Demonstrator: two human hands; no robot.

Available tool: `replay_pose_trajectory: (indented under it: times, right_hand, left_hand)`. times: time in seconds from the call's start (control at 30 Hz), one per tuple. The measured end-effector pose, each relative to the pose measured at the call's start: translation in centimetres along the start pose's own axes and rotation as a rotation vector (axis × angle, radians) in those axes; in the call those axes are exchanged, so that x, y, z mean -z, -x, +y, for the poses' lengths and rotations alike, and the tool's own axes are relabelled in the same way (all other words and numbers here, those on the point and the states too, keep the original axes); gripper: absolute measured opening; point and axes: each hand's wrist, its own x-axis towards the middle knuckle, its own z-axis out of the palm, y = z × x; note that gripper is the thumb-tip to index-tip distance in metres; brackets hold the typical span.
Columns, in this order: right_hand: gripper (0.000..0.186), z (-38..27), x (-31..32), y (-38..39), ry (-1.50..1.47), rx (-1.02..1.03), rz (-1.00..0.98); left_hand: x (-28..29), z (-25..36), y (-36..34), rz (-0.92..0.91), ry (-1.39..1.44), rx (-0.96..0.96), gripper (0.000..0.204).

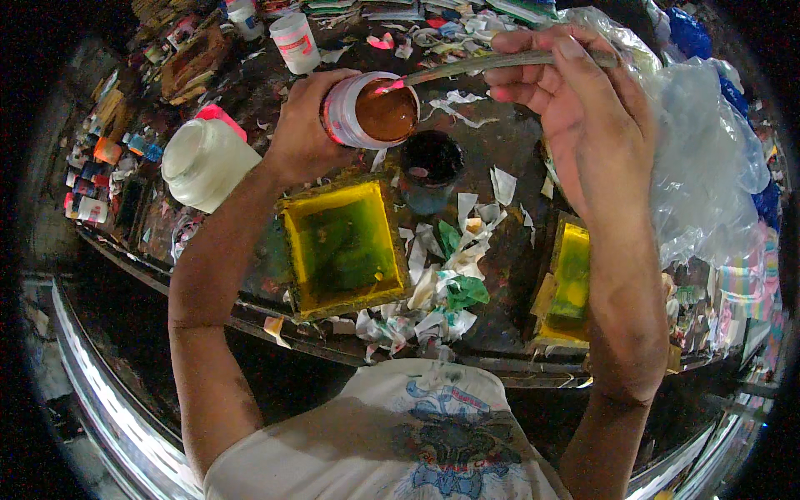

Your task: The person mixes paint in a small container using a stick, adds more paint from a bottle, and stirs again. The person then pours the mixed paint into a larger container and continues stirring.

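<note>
A white plastic jar point(343, 110) of brown paint point(385, 118) is tilted toward me, its side gripped by my left hand point(302, 125). Between the fingers and thumb of my right hand point(587, 104) is a thin, worn stick point(479, 64). Its pink-smeared tip reaches over the jar's mouth, and I cannot tell whether it touches the paint. Just below the jar stands a cup of dark liquid point(432, 158). Nearer to me lies a yellow screen-printing frame point(387, 250), and a second, smaller yellow frame point(560, 279) is partly hidden by my right forearm.
A large whitish jar point(208, 162) stands left of my left forearm. Beyond my left hand is a white cup point(296, 46). Torn paper scraps point(450, 287) litter the dark table point(492, 196). Clear plastic bags point(700, 158) pile up at the right; small bottles point(107, 150) crowd the far left.
</note>
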Motion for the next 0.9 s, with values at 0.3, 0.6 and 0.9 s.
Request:
replay_pose_trajectory:
  times: [0.3, 0.6, 0.9]
  right_hand:
    - [0.025, 2.6, 3.4, 2.5, -0.104, -0.004, 0.079]
    - [0.023, 3.9, 4.1, 4.8, -0.138, 0.002, 0.146]
    - [0.021, 4.4, 4.6, 7.2, -0.088, 0.065, 0.202]
  left_hand:
    - [-1.2, 0.1, -2.8, -0.066, -0.107, -0.168, 0.096]
    - [-1.4, 0.1, -3.7, -0.116, -0.202, -0.239, 0.097]
    - [-1.5, 1.8, -4.5, -0.102, -0.228, -0.297, 0.083]
